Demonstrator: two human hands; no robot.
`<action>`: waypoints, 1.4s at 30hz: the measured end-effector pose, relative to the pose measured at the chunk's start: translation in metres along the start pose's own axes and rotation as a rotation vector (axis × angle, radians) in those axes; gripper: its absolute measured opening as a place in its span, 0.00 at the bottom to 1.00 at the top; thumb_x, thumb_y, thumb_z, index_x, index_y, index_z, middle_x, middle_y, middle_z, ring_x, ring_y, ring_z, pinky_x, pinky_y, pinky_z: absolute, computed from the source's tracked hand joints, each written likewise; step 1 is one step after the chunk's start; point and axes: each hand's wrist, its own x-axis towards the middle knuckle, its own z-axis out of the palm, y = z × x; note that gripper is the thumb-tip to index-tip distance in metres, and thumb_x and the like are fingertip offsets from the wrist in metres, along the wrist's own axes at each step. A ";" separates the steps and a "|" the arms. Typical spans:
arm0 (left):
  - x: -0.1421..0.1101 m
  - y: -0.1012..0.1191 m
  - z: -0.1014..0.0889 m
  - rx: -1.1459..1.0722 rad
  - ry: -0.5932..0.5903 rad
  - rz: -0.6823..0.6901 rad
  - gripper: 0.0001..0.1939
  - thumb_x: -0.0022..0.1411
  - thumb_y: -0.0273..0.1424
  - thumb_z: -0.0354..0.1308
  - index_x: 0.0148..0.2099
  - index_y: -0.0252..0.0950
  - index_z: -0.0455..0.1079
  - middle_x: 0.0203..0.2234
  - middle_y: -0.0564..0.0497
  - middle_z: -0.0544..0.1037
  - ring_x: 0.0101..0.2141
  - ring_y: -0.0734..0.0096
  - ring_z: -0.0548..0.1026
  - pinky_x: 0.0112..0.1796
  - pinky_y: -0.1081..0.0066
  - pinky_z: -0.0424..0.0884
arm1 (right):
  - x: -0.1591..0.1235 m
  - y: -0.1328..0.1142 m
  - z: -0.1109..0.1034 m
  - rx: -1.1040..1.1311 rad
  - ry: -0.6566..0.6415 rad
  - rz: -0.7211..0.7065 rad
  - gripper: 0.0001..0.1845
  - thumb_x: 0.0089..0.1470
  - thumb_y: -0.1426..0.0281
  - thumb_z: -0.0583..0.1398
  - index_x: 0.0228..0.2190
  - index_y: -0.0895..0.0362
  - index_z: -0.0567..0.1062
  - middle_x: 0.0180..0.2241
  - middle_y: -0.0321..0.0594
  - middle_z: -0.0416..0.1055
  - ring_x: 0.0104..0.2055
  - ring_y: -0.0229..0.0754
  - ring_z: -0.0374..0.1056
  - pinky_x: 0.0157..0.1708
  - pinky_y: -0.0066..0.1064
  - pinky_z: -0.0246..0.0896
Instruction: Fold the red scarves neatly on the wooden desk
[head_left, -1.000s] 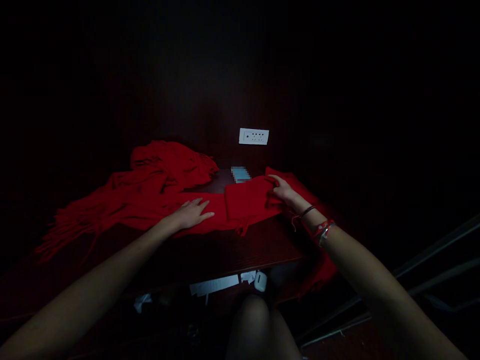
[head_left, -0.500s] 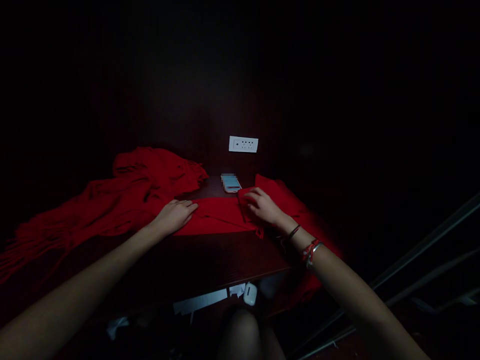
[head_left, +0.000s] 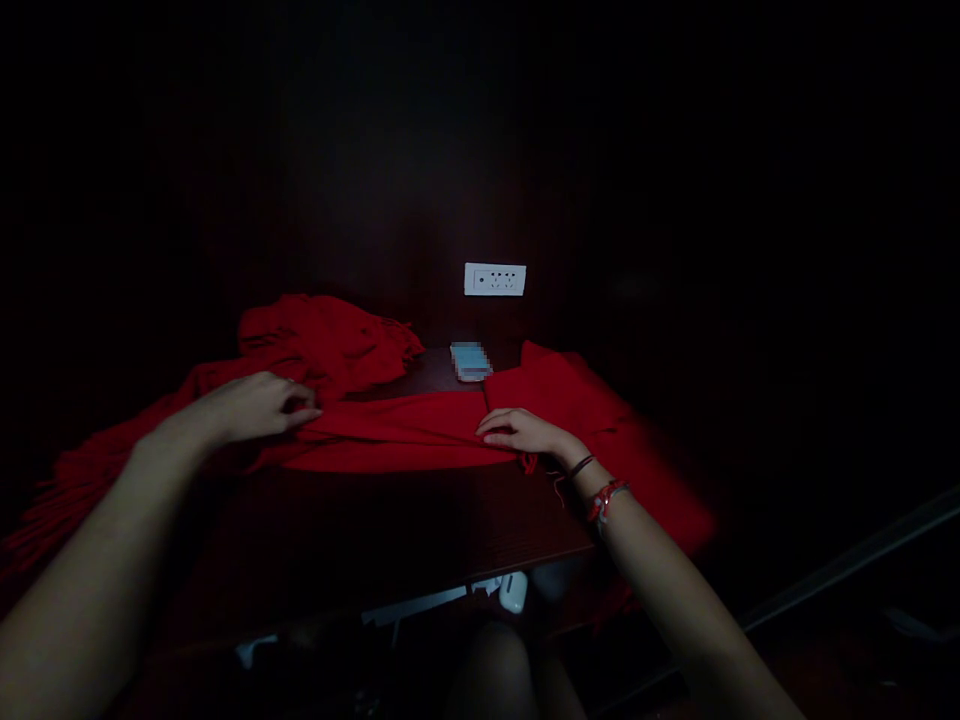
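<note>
A long red fringed scarf (head_left: 405, 418) lies across the dark wooden desk (head_left: 465, 520), with a strip stretched sideways between my two hands. My left hand (head_left: 259, 408) is at the left end of this strip, fingers curled and thumb pinching the cloth. On the right, my right hand (head_left: 525, 432) rests on the scarf with its fingers stretched out and lying on the fabric. Beyond that hand, more red cloth (head_left: 577, 395) spreads in flat layers and hangs over the right side. A bunched, fringed heap of red cloth (head_left: 322, 340) sits behind my left hand.
A phone (head_left: 471, 361) with a lit screen lies at the back of the desk. Above it, a white socket panel (head_left: 495, 280) is on the dark wall. Below the desk edge are a white earbud case (head_left: 514, 592) and pale papers (head_left: 420, 605). The surroundings are very dark.
My left hand has moved left along the scarf and lifted slightly. My right hand has come down a little toward the strip's near edge. The view has shifted slightly.
</note>
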 end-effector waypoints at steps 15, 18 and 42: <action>0.013 0.103 0.042 -0.032 0.034 0.544 0.28 0.53 0.19 0.42 0.54 0.49 0.50 0.43 0.53 0.64 0.37 0.73 0.66 0.34 0.76 0.62 | -0.007 -0.010 -0.008 0.050 -0.069 -0.010 0.23 0.41 0.62 0.59 0.41 0.56 0.67 0.40 0.40 0.64 0.40 0.37 0.60 0.42 0.28 0.53; 0.017 0.096 0.045 -0.158 0.068 0.572 0.26 0.53 0.17 0.40 0.51 0.47 0.55 0.44 0.53 0.61 0.39 0.74 0.64 0.38 0.77 0.60 | -0.008 -0.013 -0.010 0.022 -0.099 -0.029 0.26 0.37 0.64 0.61 0.42 0.57 0.67 0.41 0.40 0.64 0.41 0.38 0.59 0.41 0.29 0.53; 0.048 0.158 0.072 -0.108 0.307 0.440 0.15 0.59 0.35 0.42 0.47 0.37 0.58 0.37 0.49 0.69 0.37 0.70 0.67 0.37 0.72 0.62 | -0.004 0.015 -0.004 0.273 0.025 0.118 0.11 0.42 0.72 0.57 0.32 0.61 0.72 0.33 0.39 0.70 0.35 0.36 0.64 0.39 0.28 0.56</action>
